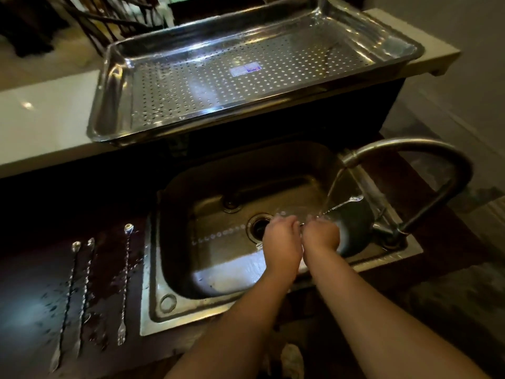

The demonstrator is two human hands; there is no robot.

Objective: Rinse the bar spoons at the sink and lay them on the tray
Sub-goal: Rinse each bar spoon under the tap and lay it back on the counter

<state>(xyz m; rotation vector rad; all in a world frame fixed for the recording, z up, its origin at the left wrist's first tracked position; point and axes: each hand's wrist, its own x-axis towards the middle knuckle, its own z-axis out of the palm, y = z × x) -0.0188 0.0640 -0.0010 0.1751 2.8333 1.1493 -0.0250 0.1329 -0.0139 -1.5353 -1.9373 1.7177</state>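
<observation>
Dim light falls on a dark, wet desk [41, 269] with a steel sink [218, 269] set into it. Over the basin, the left hand [281, 242] and right hand [322, 233] sit side by side, both curled around one bar spoon [345, 202], whose bowl juts past the right hand under water running from the faucet [437, 160]. Well to the left of the hands, three more spoons [87, 283] lie on the desk. Beyond the hands, a perforated tray [114, 91] rests on a pale ledge.

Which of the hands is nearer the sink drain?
Left. The left hand is just right of the drain, nearly touching; the right hand is beyond it, under the faucet's water.
</observation>
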